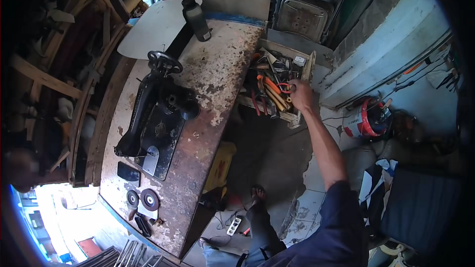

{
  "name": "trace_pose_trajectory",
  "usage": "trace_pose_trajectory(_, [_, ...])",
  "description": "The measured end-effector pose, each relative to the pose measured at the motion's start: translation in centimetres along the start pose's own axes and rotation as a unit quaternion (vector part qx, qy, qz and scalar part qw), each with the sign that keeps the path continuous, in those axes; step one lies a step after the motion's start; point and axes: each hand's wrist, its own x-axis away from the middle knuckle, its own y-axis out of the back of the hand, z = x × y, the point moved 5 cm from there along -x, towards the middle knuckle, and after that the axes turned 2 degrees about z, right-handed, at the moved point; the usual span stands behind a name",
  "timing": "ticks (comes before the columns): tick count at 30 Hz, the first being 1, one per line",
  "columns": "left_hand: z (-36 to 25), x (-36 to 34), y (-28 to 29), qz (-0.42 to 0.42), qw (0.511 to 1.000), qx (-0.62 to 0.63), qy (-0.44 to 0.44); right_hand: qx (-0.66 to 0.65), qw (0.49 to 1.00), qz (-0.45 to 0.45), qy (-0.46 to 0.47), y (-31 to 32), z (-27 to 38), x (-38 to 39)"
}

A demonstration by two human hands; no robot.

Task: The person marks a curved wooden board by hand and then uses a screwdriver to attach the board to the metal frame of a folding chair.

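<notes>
My right hand [301,96] reaches out to a wooden drawer [308,75] full of hand tools. Its fingers are closed at a red-handled tool [284,88], whose working end I cannot make out among the others. Beside it in the drawer lie orange-handled tools [271,86], red-handled pliers [255,103] and several wooden-handled tools [277,100]. The drawer juts out from the right side of a worn table [217,64]. My left hand does not show.
A black sewing machine [143,113] stands on the table, with a dark bottle [196,19] behind it. Two grinding discs [150,199] lie near the front. A red-and-white bucket [365,121] stands at right; a power strip [234,226] lies on the floor.
</notes>
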Motion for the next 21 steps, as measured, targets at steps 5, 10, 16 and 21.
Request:
trace_pose_trajectory(5, [-1.9,1.2,-1.6,-0.009,0.998,0.058,0.015,0.042,0.952,0.291,-0.084,-5.1,3.0,-2.5])
trace_pose_trajectory(10, [-2.6,1.5,-4.3,0.045,0.987,0.151,0.019,0.101,0.948,0.274,-0.130,-6.1,3.5,0.4])
trace_pose_trajectory(16, [-5.5,1.8,-1.4,-0.042,0.998,0.040,-0.002,-0.034,0.938,0.303,-0.167,-3.2,1.1,-2.5])
trace_pose_trajectory(21, [-4.3,2.9,-1.4,-0.052,0.998,-0.013,0.016,-0.015,0.967,0.218,-0.135,1.2,0.6,-8.1])
